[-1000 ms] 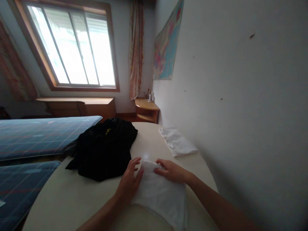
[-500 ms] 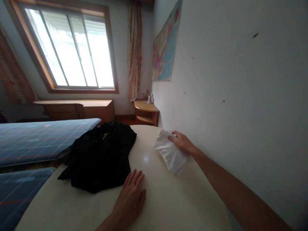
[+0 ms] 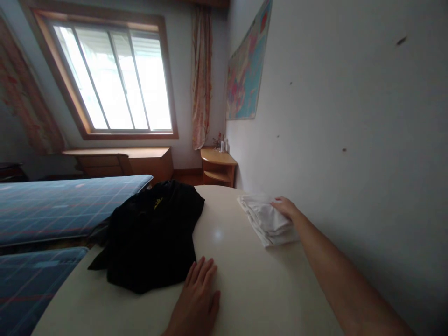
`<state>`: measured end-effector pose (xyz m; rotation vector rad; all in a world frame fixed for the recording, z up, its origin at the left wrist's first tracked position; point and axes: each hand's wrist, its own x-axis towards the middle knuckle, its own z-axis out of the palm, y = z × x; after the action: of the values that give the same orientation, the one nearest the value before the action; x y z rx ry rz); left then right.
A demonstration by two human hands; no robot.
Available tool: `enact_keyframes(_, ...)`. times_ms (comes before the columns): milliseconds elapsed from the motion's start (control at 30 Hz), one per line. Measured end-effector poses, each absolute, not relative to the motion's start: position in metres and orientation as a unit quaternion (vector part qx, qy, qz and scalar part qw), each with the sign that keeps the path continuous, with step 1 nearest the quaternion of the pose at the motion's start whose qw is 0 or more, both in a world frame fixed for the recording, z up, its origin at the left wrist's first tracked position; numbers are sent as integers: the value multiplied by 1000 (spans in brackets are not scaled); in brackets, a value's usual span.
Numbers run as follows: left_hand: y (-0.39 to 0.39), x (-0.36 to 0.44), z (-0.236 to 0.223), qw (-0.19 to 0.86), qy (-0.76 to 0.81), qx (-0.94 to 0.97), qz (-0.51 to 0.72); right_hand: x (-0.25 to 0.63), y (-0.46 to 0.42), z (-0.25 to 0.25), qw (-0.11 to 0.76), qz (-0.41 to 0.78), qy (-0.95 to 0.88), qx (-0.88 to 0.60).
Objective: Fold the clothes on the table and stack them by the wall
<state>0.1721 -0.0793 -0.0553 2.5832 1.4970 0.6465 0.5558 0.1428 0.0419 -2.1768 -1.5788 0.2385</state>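
Observation:
My left hand lies flat on the cream table, fingers stretched out. Its fingertips are at the near right corner of a black garment, which has small yellow lettering and is spread out with some folds. To the right, a folded white cloth rests on the tabletop by the wall, its layered edges turned toward me. My right hand is closed on the cloth's far right side, thumb and fingers at its edge. The fingertips are partly hard to make out.
Blue plaid mattresses adjoin the table's left side. A white wall with a map runs close along the right. Beyond the table stand a small corner shelf and a low wooden desk under the window.
My right hand has moved right with the white cloth, which was tilted up and now lies flatter on the table. My left hand and the black garment keep their places; the view has shifted slightly.

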Motion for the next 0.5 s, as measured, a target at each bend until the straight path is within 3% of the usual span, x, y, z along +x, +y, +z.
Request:
enact_keyframes(333,-80,174,-54,49,494,843,205,529,130,29,173,-22,-624,-761)
enact_keyframes(500,-82,176,-44,61,505,842,179,501,114,6,110,-17,-661,-742)
